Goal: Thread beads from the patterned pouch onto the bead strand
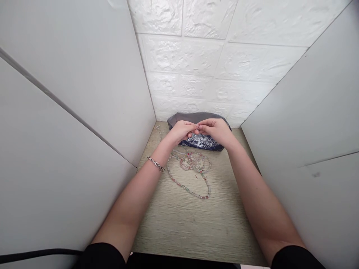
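Fingertips of my left hand and my right hand meet above a dark blue pouch with a white pattern. Both hands are closed in a pinch; whatever sits between the fingers is too small to make out. Below them, a long string of beads in pale, green and red tones lies in loops on the wooden surface. Part of that strand passes out of sight behind my left wrist, where a silver chain bracelet hangs.
White panels rise close on the left and right, with a white brick-textured wall at the back. More pale beads lie near the far left corner of the wooden surface. A black cable runs at lower left.
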`<state>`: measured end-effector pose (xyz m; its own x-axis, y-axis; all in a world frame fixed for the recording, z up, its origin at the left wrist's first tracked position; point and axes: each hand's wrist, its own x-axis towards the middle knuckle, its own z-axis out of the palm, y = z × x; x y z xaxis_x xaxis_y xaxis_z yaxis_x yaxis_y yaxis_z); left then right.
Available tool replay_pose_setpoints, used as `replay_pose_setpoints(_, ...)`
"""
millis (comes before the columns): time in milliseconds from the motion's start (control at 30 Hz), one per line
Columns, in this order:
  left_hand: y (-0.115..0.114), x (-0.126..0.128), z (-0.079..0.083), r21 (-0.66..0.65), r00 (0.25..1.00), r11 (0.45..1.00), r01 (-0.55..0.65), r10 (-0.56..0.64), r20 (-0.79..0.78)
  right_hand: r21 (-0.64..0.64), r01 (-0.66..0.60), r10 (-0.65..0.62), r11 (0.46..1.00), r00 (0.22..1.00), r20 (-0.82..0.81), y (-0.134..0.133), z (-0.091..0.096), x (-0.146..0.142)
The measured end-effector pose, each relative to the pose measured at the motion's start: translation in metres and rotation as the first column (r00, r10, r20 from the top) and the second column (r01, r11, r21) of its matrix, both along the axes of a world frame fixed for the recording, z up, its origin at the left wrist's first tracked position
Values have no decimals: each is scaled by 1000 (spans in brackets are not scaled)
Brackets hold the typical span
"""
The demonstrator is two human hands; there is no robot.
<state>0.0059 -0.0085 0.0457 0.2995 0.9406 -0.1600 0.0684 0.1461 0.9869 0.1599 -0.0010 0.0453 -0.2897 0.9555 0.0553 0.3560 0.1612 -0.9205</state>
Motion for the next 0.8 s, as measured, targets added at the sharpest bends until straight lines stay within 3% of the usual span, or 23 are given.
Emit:
replay_pose_setpoints(467,0,-3,-1,31,995,996,80,-78,-68,1,-35,35,999,998,58,1,0,5)
replay_pose_setpoints(800,1,-3,-4,29,989,993,114,-111,-99,94,-24,1,995,971,238,-4,7,5)
